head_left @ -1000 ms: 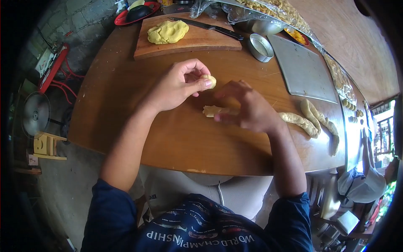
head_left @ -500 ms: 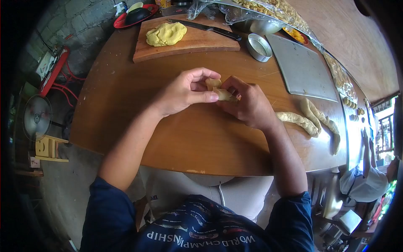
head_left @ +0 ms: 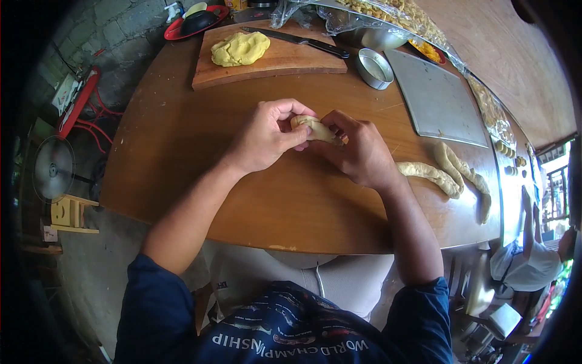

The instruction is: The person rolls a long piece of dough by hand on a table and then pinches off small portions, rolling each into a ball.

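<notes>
Above the middle of the table, a small pale piece of dough [head_left: 320, 131] is held between both hands. My left hand [head_left: 270, 134] pinches its left end between thumb and fingers. My right hand [head_left: 356, 145] grips the other end, its fingers curled so that part of the dough is hidden. To the right of my right hand lie long rolls of pale dough [head_left: 431, 176] on the table. A yellow lump of dough [head_left: 240, 50] rests on a wooden board [head_left: 273, 67], and a black-handled knife [head_left: 303, 41] lies behind it.
A round metal tin [head_left: 374, 68] and a flat metal tray [head_left: 436, 100] stand at the back right of the wooden table [head_left: 170, 133]. Small dough pieces [head_left: 510, 156] lie farther right. Another person [head_left: 527, 264] is at the right edge. A fan [head_left: 54, 170] stands at left.
My left thumb has moved in over the dough, and the open flap at its left end now looks folded closed. My right hand has hardly moved.
</notes>
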Demonstrator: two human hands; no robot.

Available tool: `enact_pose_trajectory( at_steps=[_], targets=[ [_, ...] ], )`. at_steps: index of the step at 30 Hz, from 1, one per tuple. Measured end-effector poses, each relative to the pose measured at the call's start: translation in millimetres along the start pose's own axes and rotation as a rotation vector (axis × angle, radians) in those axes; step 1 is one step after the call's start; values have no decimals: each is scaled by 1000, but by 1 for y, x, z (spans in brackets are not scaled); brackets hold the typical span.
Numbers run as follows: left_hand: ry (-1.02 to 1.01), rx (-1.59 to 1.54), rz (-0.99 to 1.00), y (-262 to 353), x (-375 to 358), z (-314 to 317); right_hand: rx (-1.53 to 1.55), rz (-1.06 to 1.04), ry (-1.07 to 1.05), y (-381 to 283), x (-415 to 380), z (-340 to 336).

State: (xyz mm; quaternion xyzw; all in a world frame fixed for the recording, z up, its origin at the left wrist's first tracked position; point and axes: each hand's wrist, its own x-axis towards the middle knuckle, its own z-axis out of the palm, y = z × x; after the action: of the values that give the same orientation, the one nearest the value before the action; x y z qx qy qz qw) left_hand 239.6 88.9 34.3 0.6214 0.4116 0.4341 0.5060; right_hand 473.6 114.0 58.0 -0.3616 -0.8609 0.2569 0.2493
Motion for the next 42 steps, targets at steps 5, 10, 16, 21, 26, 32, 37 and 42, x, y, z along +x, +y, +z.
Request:
enact_pose_trajectory(
  at_steps=[5,10,16,21,26,32,37,42],
  targets=[
    [29,-83,-74,10,0,2,158,94,101,-15,1,-1],
    [-33,-196,-29,6,1,3,97,13,127,-4,1,-1],
    [12,-88,-21,7,-7,4,94,-44,133,-8,-6,1],
    [51,-129,-7,11,-7,4,218,9,114,-12,-5,1],
    [57,-514,-238,-4,0,-11,301,-102,102,1,-1,5],
    [-45,-572,-173,15,-2,-5,334,40,132,5,0,2],
    [-9,-225,-12,8,0,1,339,-37,120,-1,0,3],
    [45,-124,0,9,0,3,347,20,105,-5,-2,2]
  ],
)
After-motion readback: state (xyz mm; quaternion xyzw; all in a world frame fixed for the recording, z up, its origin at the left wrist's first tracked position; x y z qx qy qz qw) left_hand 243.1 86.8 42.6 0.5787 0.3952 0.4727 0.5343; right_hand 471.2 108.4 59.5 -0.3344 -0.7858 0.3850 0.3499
